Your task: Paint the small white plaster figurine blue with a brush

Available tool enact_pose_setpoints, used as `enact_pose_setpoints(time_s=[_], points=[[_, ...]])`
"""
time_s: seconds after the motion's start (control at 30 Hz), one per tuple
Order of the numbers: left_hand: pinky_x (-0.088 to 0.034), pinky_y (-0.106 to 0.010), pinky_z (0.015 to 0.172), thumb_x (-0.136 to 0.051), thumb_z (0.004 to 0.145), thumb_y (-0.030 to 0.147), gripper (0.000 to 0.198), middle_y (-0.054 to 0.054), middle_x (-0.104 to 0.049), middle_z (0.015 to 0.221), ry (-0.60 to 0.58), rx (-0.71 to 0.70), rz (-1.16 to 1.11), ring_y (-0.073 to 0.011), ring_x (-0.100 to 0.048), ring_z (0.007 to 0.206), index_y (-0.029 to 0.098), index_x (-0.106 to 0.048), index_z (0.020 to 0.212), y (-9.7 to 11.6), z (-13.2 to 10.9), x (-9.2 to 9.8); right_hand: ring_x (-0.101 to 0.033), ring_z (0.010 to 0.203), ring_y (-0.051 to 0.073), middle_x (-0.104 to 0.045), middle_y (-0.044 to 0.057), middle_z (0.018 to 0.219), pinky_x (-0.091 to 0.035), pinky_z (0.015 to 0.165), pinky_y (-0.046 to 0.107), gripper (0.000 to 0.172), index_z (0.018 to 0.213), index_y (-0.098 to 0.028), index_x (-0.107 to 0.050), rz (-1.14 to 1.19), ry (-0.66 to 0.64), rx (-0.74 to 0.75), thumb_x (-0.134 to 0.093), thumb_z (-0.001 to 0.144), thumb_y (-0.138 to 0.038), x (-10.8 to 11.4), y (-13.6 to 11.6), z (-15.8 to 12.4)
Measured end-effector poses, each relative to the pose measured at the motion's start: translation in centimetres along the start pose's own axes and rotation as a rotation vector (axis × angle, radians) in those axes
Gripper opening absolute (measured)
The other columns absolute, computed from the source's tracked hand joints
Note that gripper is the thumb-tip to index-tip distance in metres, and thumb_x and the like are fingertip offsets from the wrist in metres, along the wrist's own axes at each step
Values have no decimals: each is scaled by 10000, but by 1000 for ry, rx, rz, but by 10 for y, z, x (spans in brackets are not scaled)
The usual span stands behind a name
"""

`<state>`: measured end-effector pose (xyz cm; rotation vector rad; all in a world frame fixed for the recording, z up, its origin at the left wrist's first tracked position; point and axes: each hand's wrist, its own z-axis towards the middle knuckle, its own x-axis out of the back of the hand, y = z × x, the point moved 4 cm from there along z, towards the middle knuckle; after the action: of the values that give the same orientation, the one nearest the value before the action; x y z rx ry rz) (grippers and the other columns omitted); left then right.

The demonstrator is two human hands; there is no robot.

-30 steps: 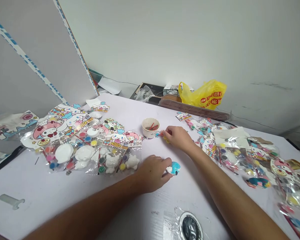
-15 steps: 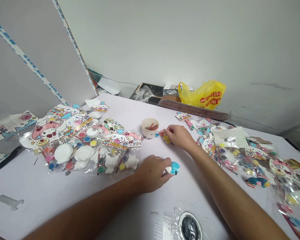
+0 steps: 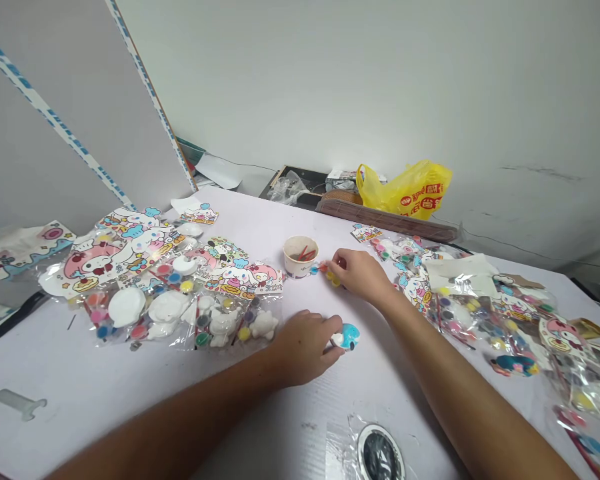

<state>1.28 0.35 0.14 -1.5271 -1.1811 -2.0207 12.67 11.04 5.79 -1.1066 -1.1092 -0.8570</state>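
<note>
Holding a blue-white figure (image 3: pixel 349 337), L hand (image 3: pixel 307 343) sits at ctr of head view, thumb & fingers pinched on it, same spot as 1 s ago. R hand (image 3: pixel 355 268) bends over loose paint pots (image 3: pixel 333 278) just R of the cup (image 3: pixel 297 269); can't tell if it grips anything. Vs 1 s ago: R hand's a hair further R, bit more yellow showing; otherwise hardly any diff.

Counts: 1 figure in hand, 3 loose pots visible (blue, red, yellow), 1 cup, 1 yellow bag (image 3: pixel 405 197), 1 dark-blue figure (image 3: pixel 513 365) at R, 1 round dark item (image 3: pixel 380 455) nr bottom edge. Kit packs (image 3: pixel 167 307) overlap on both sides of worktop (image 3: pixel 253 220), too jumbled for exact no.

Containers: cup has a few red sticks (image 3: pixel 307 255); clear packs hold white figures + paints; round item's in clear plastic; yellow bag's contents hidden.
</note>
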Motion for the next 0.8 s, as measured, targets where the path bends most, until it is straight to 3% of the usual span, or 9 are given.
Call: enact_pose_setpoints(time_s=[0.5, 0.8], points=[[-372, -317, 701, -598, 911, 333, 166, 6, -646, 805, 6, 6, -6, -225, -604, 778, 215, -487, 944, 0, 0, 0, -603, 698, 184, -726, 41, 820, -261, 545, 269, 204, 809, -206, -643, -81, 95, 88, -539, 917, -344, 7, -14, -8], [-386, -322, 714, -601, 900, 327, 172, 9, -646, 790, -10, 9, -10, -225, -613, 792, 217, -493, 974, 0, 0, -1, -614, 697, 189, -734, 46, 818, -253, 537, 270, 207, 806, -209, -645, -96, 75, 89, -533, 921, -339, 5, -16, -8]])
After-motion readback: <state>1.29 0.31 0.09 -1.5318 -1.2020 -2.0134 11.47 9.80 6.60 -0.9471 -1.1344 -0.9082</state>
